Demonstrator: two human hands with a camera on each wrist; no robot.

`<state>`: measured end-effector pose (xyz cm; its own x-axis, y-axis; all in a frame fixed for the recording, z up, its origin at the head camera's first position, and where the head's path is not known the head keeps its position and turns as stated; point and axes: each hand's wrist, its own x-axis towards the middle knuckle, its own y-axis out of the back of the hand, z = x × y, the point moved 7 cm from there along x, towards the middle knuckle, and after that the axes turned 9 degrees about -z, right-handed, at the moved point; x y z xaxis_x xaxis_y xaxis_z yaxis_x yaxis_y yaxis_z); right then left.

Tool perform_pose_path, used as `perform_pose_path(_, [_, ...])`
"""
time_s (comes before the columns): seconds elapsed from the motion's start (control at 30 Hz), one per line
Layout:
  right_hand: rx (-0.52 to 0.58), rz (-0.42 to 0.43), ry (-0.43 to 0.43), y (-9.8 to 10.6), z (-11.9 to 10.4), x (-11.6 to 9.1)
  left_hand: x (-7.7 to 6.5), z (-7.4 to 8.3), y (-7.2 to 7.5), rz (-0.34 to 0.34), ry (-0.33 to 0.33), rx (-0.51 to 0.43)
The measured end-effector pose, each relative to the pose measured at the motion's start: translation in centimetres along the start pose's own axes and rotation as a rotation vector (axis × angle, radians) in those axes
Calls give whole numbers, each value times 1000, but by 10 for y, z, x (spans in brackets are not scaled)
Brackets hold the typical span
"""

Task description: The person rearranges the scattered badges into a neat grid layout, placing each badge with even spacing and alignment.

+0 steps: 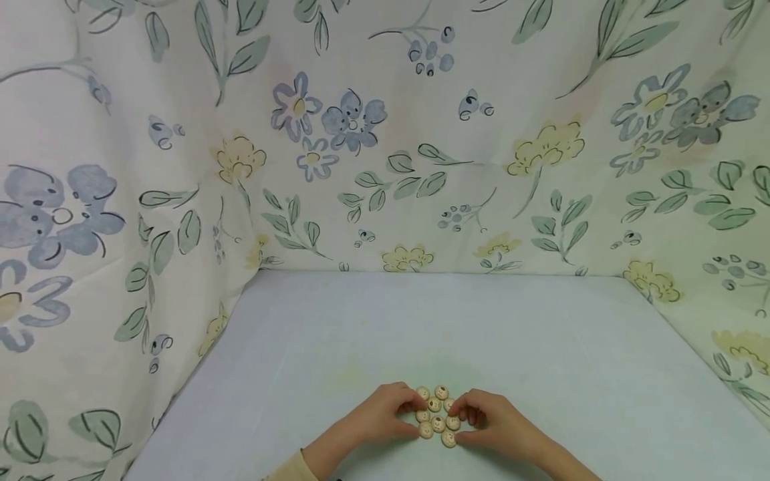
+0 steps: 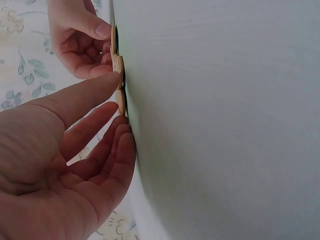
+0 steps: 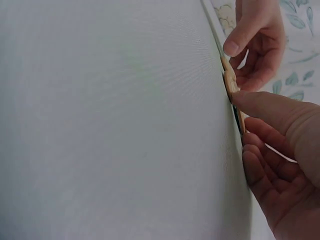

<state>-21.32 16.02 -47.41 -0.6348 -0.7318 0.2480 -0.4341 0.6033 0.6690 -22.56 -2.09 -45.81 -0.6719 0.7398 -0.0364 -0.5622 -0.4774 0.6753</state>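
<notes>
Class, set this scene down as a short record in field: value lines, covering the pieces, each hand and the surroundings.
Pieces: small round pale-wood discs with dark markings
Arrangement: close cluster between the hands; any overlap is hard to tell
Left hand: at the cluster's left side, thumb touching a disc's edge
Right hand: at the right side, thumb touching a disc's edge
Surface: pale tabletop
Backdrop: floral cloth
Clothing: beige sleeve, left arm

A white cloth [image 1: 397,140] hangs behind the table [image 1: 421,327] and along its left and right sides, printed with blue flowers [image 1: 355,123], yellow flowers [image 1: 547,150], green leaves [image 1: 252,55] and blue berries [image 1: 431,50]. The tabletop is pale, with a faint green tint in places; the cloth also shows at the edges of both wrist views.
</notes>
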Motion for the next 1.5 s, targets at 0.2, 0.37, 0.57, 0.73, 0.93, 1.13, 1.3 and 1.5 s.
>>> perform_pose_path(0.2, [1,2,9,0,-2,1,0,1,-1,1,0,8])
perform_pose_path(0.37, [7,5,-1,0,1,1,1,1,-2,8,-12,44])
perform_pose_path(0.57, [10,7,-21,0,2,2,3,2,-2,17,-12,31])
perform_pose_path(0.73, [0,13,-5,1,-3,4,4,2,-2,21,-26,51])
perform_pose_path(0.93, [-8,15,-9,2,-4,4,5,3,-2,19,-19,89])
perform_pose_path(1.13, [-15,16,-39,2,-2,5,4,2,-1,28,10,114])
perform_pose_path(1.3, [-12,29,-53,2,0,4,3,3,0,37,16,129])
perform_pose_path(1.5, [15,28,-96,3,1,6,3,3,1,37,22,140])
